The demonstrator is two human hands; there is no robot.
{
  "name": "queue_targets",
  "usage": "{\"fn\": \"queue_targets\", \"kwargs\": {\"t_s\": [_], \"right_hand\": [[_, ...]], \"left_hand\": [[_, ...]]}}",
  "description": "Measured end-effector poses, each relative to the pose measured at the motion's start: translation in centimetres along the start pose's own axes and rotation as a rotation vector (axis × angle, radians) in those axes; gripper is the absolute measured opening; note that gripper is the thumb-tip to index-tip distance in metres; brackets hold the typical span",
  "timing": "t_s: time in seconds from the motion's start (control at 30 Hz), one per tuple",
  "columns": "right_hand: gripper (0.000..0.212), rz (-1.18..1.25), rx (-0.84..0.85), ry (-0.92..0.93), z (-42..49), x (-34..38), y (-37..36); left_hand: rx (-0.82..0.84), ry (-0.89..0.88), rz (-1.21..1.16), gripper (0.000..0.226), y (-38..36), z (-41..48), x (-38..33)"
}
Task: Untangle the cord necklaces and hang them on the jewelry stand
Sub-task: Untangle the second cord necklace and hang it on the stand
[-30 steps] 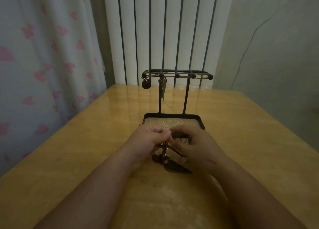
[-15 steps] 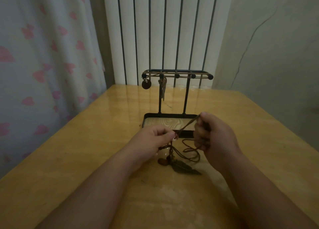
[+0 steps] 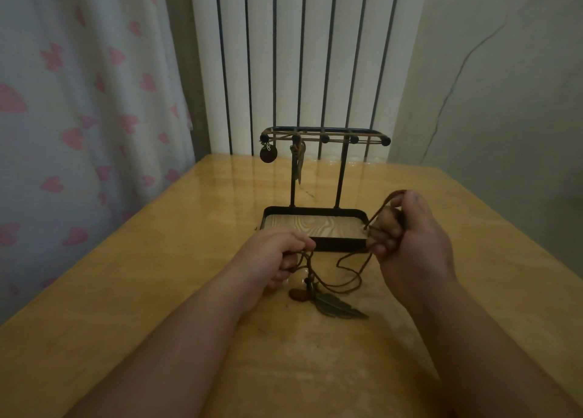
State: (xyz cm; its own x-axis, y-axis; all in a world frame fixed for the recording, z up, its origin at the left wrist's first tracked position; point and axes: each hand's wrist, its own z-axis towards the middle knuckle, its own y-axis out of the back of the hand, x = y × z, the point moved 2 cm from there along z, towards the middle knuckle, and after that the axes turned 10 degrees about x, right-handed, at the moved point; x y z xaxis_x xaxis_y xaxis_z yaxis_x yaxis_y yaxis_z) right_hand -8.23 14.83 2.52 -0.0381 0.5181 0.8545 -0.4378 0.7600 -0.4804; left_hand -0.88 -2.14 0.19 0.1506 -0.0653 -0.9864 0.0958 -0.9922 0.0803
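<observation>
A black metal jewelry stand (image 3: 325,135) with a wood-grain tray base stands mid-table. On its top bar hang a round dark pendant (image 3: 268,154) and a long narrow pendant (image 3: 298,162). My left hand (image 3: 274,260) pinches brown cords just in front of the tray. My right hand (image 3: 407,244) grips a loop of the same brown cord (image 3: 347,269), raised at the tray's right corner. Slack cord droops between my hands to the table, ending in a metal feather pendant (image 3: 337,305) and a small brown bead pendant (image 3: 298,294).
The wooden table (image 3: 157,275) runs back to a white radiator with dark vertical gaps (image 3: 299,55). A curtain with pink hearts (image 3: 79,102) hangs along the left edge. A grey wall (image 3: 504,86) is at the right.
My hands were together over the tangle; my right hand has pulled a cord loop up and to the right, spreading the cords. The feather pendant now lies uncovered on the table.
</observation>
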Motion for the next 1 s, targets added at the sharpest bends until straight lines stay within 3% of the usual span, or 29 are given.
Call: {"fn": "queue_targets", "kwargs": {"t_s": [0.33, 0.57, 0.7, 0.8, 0.9, 1.0], "right_hand": [[0.025, -0.39, -0.11, -0.031, -0.2, -0.4, -0.3], [0.021, -0.854, -0.041, 0.124, -0.2, -0.5, -0.7], [0.017, -1.007, -0.054, 0.234, -0.2, -0.4, -0.7], [0.024, -1.061, 0.022, 0.126, -0.1, -1.1, -0.8], [0.039, -1.368, -0.086, -0.091, 0.2, -1.3, -0.3], [0.027, -1.434, -0.142, -0.072, 0.1, -0.6, 0.0]], "left_hand": [[-0.062, -0.136, 0.098, 0.018, 0.0, 0.1, -0.1], [-0.182, -0.228, 0.31, 0.014, -0.3, -0.8, -0.7], [-0.153, -0.243, 0.322, 0.016, -0.2, -0.8, -0.8], [-0.069, -0.242, 0.216, 0.019, -0.1, -0.7, -0.7], [-0.027, -0.253, 0.111, 0.025, 0.1, -0.6, -0.6], [-0.053, -0.274, 0.136, 0.028, 0.2, -0.8, -0.7]]}}
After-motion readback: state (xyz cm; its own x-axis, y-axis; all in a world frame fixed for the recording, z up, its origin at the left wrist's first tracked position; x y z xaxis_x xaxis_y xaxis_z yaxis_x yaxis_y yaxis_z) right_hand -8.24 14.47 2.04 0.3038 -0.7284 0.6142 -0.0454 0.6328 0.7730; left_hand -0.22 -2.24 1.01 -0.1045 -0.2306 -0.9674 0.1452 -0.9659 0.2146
